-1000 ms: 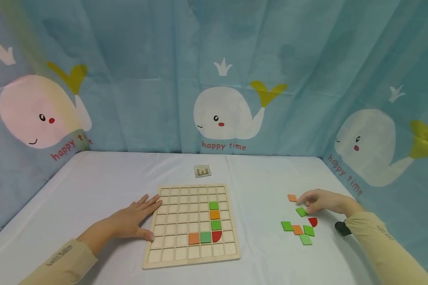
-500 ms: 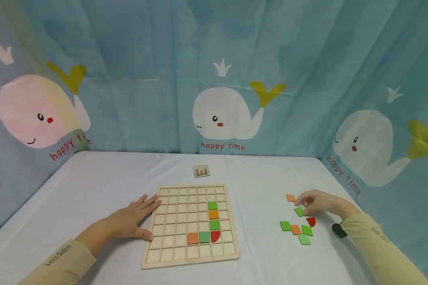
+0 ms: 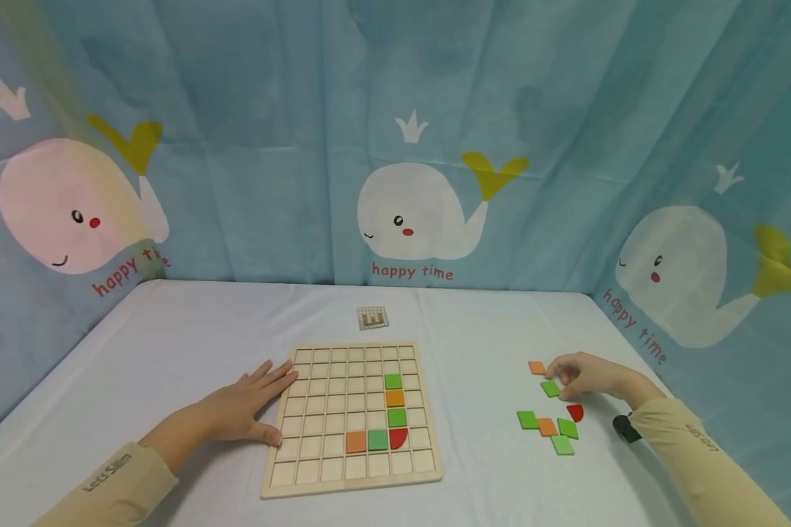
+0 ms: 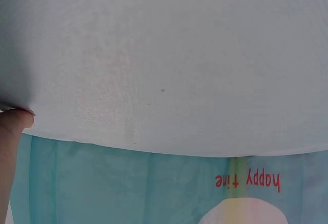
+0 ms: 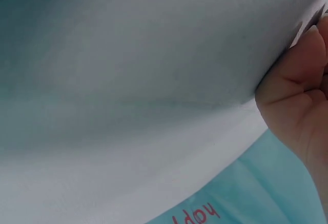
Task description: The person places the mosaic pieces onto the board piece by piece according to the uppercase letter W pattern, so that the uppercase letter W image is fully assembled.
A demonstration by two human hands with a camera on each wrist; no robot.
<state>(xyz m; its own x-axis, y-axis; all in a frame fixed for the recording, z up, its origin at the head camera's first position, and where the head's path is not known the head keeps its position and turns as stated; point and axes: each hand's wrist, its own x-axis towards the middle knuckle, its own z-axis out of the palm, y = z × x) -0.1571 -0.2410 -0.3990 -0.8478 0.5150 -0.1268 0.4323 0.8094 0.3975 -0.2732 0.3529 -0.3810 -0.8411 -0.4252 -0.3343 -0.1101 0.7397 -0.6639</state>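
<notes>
My left hand (image 3: 247,405) lies flat with its fingers spread, fingertips and thumb on the left rim of the wooden grid board (image 3: 351,488). Set in the board's cells are several coloured tiles, among them an orange one (image 3: 356,441), a dark green one (image 3: 378,439) and a red quarter-round (image 3: 398,438). Off to the right, my right hand (image 3: 587,375) has curled fingers and pinches a loose green tile (image 3: 550,389) low at the table, between thumb and fingertip. In the right wrist view the curled fingers (image 5: 300,65) show at the right edge, the tile hidden.
Just left of the right hand lies an orange tile (image 3: 537,367). Nearer are a red quarter-round (image 3: 575,413) and a cluster of green and orange tiles (image 3: 547,427). A small pattern card (image 3: 372,317) lies behind the board. A whale-print curtain (image 3: 270,219) closes off the back.
The right hand and the green tile at its fingertips have shifted slightly left and away, towards the orange tile. The left hand stays on the board's rim.
</notes>
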